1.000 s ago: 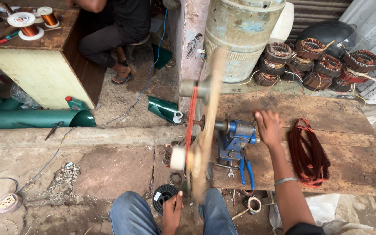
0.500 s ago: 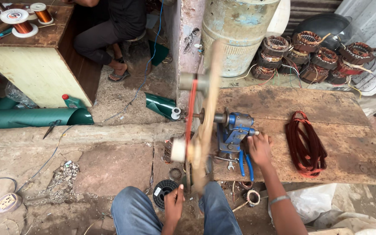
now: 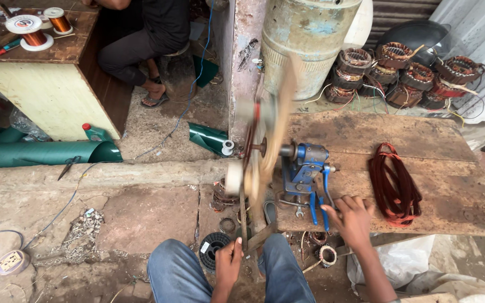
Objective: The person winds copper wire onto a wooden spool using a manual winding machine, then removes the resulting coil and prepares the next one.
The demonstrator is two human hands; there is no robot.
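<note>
A worn wooden table [image 3: 422, 140] spans the right side. At its left edge a blurred wooden winding wheel [image 3: 268, 140] sits on a blue hand-crank winder [image 3: 304, 168]. Right of the winder lies a red wire coil [image 3: 393, 185]. The right hand [image 3: 350, 220] is closed around the winder's blue crank handle [image 3: 325, 193]. The left hand [image 3: 229, 262], near, pinches a thin wooden strip [image 3: 244, 219] below the wheel.

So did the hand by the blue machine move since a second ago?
Yes. The right hand came down from the plank's far part, beside the red wire coil, to the near edge of the wooden plank, by the blue winding machine.
</note>
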